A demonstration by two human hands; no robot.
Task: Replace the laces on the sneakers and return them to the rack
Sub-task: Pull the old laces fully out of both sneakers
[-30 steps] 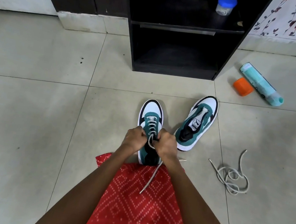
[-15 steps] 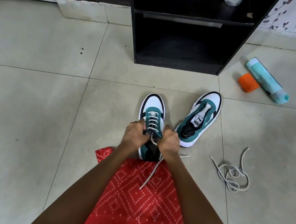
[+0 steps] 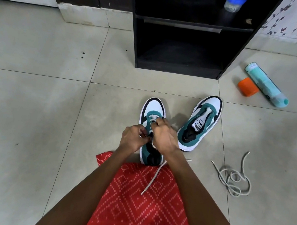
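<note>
Since half a second ago the right hand (image 3: 165, 136) has reached forward over the lacing toward the toe, its grip clamped on the white lace (image 3: 152, 179) of the near sneaker (image 3: 154, 107), while the left hand (image 3: 134, 138) pinches that shoe's eyelet edge (fingers curled tight). The lace's free end trails back over the red cloth (image 3: 140, 204). The second sneaker (image 3: 200, 122) stands just right, a loose lace (image 3: 234, 179) lies on the floor (image 3: 27, 112) farther right, and the dark rack (image 3: 178, 68) stands beyond.
</note>
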